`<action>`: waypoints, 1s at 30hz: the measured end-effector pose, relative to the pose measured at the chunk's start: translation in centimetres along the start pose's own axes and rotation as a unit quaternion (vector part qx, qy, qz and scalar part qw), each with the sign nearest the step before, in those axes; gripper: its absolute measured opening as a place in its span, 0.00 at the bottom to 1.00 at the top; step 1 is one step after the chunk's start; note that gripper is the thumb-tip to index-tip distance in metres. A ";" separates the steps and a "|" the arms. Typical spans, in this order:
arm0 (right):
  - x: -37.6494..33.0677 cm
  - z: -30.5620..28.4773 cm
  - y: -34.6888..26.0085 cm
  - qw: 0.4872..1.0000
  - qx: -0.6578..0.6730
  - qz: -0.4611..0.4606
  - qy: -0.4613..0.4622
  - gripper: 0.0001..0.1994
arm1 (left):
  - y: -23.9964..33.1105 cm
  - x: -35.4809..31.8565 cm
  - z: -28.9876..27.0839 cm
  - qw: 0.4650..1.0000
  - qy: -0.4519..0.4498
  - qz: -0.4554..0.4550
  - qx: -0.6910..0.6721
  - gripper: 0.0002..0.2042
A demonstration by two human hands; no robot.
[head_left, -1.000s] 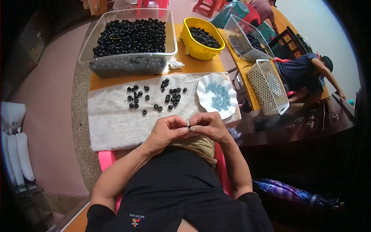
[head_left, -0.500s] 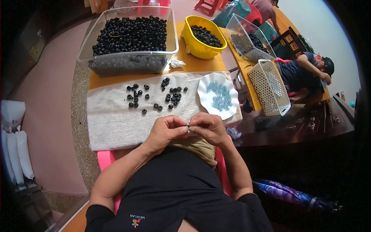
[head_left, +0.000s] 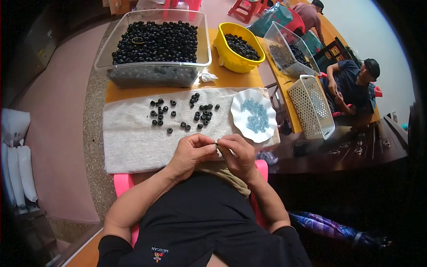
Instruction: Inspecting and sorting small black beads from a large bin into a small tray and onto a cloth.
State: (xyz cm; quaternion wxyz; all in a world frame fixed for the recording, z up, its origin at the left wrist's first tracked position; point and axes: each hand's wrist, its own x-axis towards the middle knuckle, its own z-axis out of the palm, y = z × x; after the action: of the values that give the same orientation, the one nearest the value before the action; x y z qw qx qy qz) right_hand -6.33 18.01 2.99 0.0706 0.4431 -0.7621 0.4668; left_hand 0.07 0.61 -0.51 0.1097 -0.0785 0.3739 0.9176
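My left hand (head_left: 192,152) and my right hand (head_left: 237,153) meet just off the near edge of the white towel (head_left: 133,147). Between their pinched fingertips is a small dark piece (head_left: 216,143), mostly covered by the fingers; it looks like one of the black parts. Several small round black parts with holes (head_left: 203,115) lie scattered in loose groups on the towel, beyond my hands. To the right of these stands a white scalloped plate (head_left: 238,123) holding many tiny clear bluish pieces (head_left: 255,116).
Behind the towel stand a clear plastic bin (head_left: 133,66) full of black parts and a yellow tub (head_left: 235,63) of more. A crumpled tissue (head_left: 208,77) lies between them. On the right table are another clear bin (head_left: 284,66), a white basket (head_left: 311,109) and a seated person (head_left: 349,82).
My right hand's fingers have shifted and straightened around the small piece, while my left hand keeps its pinch. The view has shifted slightly. The seated person has lowered their arms.
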 end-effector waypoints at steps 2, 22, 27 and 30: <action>0.0 0.0 -0.4 0.998 -0.059 -0.023 0.015 0.13 | -0.1 0.1 -0.1 1.000 0.004 0.001 -0.002 0.07; -0.4 0.7 -0.5 0.990 -0.116 -0.069 0.029 0.21 | 0.4 -0.3 0.4 0.999 0.034 0.001 -0.010 0.06; -0.4 1.2 -0.2 0.986 -0.137 -0.089 0.044 0.23 | 0.2 -0.2 0.4 0.999 0.031 0.002 -0.024 0.06; -0.4 1.4 0.1 0.979 -0.166 -0.106 0.056 0.23 | 0.1 -0.1 0.2 0.999 0.025 0.008 -0.030 0.07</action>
State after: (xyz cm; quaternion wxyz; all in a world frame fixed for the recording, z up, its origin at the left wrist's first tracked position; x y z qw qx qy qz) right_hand -5.74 17.14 1.98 0.2349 0.4770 -0.7724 0.3475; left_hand 0.15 0.72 -0.26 0.0909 -0.1021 0.3491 0.9270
